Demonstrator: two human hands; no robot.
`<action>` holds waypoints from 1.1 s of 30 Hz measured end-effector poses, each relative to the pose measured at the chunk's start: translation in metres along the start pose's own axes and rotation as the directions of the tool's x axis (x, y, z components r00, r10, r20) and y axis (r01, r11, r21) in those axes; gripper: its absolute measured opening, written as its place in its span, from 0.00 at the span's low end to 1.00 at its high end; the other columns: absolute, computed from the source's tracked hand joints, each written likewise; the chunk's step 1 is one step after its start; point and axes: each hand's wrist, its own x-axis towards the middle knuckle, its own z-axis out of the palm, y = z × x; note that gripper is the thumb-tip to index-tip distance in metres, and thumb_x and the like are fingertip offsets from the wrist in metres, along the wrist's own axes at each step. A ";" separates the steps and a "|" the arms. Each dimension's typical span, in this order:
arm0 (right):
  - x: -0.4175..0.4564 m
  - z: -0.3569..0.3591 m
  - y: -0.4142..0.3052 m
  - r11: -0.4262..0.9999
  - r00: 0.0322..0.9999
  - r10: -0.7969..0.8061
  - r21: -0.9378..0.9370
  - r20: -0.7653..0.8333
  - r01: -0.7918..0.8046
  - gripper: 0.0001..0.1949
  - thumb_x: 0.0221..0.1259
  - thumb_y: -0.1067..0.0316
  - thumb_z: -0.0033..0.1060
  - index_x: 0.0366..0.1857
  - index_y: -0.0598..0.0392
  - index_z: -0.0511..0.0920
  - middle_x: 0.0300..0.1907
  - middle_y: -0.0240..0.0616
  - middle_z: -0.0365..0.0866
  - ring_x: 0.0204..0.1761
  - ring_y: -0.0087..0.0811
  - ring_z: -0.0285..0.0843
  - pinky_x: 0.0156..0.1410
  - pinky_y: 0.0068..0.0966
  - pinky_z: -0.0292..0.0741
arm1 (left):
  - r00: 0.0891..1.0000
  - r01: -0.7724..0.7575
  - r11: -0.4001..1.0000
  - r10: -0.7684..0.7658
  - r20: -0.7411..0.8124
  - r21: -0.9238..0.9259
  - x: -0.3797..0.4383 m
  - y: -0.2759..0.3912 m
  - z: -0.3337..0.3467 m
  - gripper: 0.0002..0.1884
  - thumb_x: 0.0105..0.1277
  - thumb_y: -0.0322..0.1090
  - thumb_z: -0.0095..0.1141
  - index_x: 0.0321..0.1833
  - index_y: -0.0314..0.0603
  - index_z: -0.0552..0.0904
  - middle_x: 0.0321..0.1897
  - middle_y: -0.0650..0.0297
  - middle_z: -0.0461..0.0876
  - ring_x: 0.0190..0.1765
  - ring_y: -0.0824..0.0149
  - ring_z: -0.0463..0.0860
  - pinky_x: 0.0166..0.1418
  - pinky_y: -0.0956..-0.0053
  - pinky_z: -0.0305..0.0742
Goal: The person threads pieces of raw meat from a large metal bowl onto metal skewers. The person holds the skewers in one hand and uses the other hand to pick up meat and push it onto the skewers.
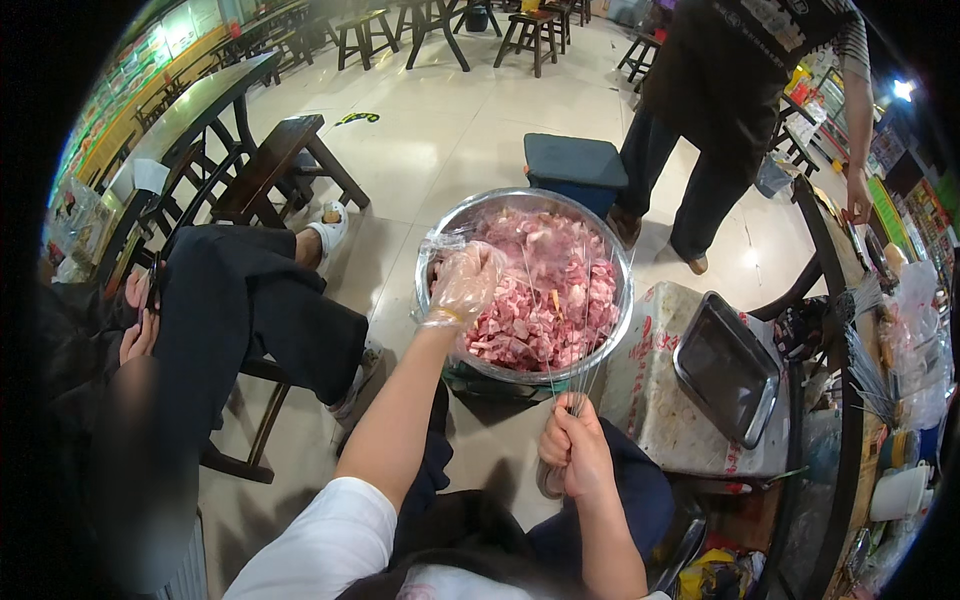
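A wide steel bowl full of small pieces of raw meat stands before me. My left hand, in a transparent plastic glove, is over the bowl's left side, touching the meat. Its fingers are curled, and the fingertips are too hidden to show whether they grip a piece. My bare right hand is in a fist at the near side of the bowl. It grips several thin metal skewers, whose upper lengths fan out over the meat.
A foam box bears a dark metal tray at right. More skewers lie on a side table. Behind the bowl is a lidded blue bin. One person sits at left; another stands beyond. A wooden bench stands left.
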 end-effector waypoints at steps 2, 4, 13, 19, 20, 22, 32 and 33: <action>0.000 -0.001 0.000 1.000 1.000 -0.004 -0.006 -0.004 0.003 0.02 0.73 0.71 0.43 0.41 0.48 0.69 0.16 0.26 0.57 0.14 0.17 0.46 0.20 0.18 0.47 | 0.993 -0.090 0.907 0.047 0.113 0.412 -0.002 -0.007 0.000 0.16 0.65 0.43 0.54 0.36 0.34 0.83 0.36 0.49 0.85 0.41 0.51 0.84 0.47 0.59 0.78; 0.001 -0.001 0.001 1.000 1.000 0.000 -0.012 0.007 0.000 0.02 0.73 0.71 0.43 0.41 0.49 0.69 0.16 0.25 0.57 0.14 0.17 0.46 0.20 0.18 0.47 | 0.985 -0.015 0.787 -0.095 0.145 0.617 0.000 -0.032 0.008 0.18 0.61 0.48 0.55 0.33 0.37 0.86 0.39 0.47 0.85 0.46 0.49 0.85 0.50 0.57 0.79; -0.001 -0.002 -0.005 0.999 1.000 -0.017 -0.035 -0.024 0.017 0.01 0.73 0.71 0.45 0.40 0.51 0.69 0.16 0.25 0.57 0.14 0.17 0.47 0.19 0.18 0.48 | 0.972 0.023 0.700 -0.184 0.149 0.713 -0.012 -0.007 0.022 0.21 0.56 0.50 0.63 0.44 0.39 0.84 0.41 0.48 0.85 0.47 0.51 0.85 0.51 0.59 0.79; -0.001 -0.005 -0.005 1.000 1.000 -0.020 -0.011 -0.019 0.020 0.01 0.72 0.70 0.46 0.40 0.49 0.69 0.16 0.25 0.57 0.14 0.17 0.48 0.19 0.18 0.48 | 0.973 -0.033 0.667 -0.148 0.175 0.745 -0.011 -0.008 0.037 0.19 0.60 0.50 0.59 0.38 0.40 0.87 0.35 0.50 0.86 0.42 0.52 0.86 0.44 0.57 0.81; -0.002 -0.006 -0.003 1.000 1.000 -0.023 -0.008 -0.013 0.023 0.01 0.72 0.70 0.46 0.40 0.49 0.69 0.16 0.25 0.58 0.14 0.17 0.49 0.19 0.18 0.49 | 0.970 -0.041 0.661 -0.153 0.188 0.749 -0.013 -0.008 0.041 0.19 0.60 0.52 0.60 0.34 0.40 0.88 0.34 0.49 0.86 0.40 0.51 0.87 0.43 0.55 0.82; -0.001 -0.008 -0.003 1.000 1.000 -0.021 -0.004 -0.005 0.021 0.01 0.72 0.70 0.48 0.41 0.50 0.69 0.17 0.26 0.59 0.15 0.18 0.50 0.19 0.18 0.49 | 0.966 0.014 0.664 -0.201 0.160 0.747 -0.014 -0.004 0.047 0.19 0.60 0.51 0.59 0.34 0.40 0.88 0.35 0.48 0.86 0.41 0.50 0.87 0.44 0.56 0.82; 0.005 -0.017 0.000 0.999 0.999 -0.025 0.022 0.032 0.024 0.02 0.73 0.69 0.47 0.39 0.49 0.70 0.16 0.23 0.57 0.15 0.16 0.50 0.19 0.18 0.47 | 0.966 -0.109 0.741 -0.080 0.247 0.662 -0.011 -0.017 0.047 0.12 0.60 0.37 0.53 0.42 0.41 0.85 0.35 0.47 0.86 0.42 0.51 0.86 0.45 0.57 0.81; 0.007 -0.015 0.000 0.999 0.999 -0.022 0.030 0.049 0.020 0.02 0.73 0.69 0.47 0.39 0.49 0.70 0.16 0.23 0.57 0.15 0.16 0.49 0.19 0.18 0.47 | 0.964 -0.130 0.775 -0.048 0.262 0.618 -0.010 -0.021 0.039 0.13 0.61 0.37 0.53 0.42 0.39 0.84 0.34 0.48 0.85 0.40 0.53 0.86 0.44 0.58 0.81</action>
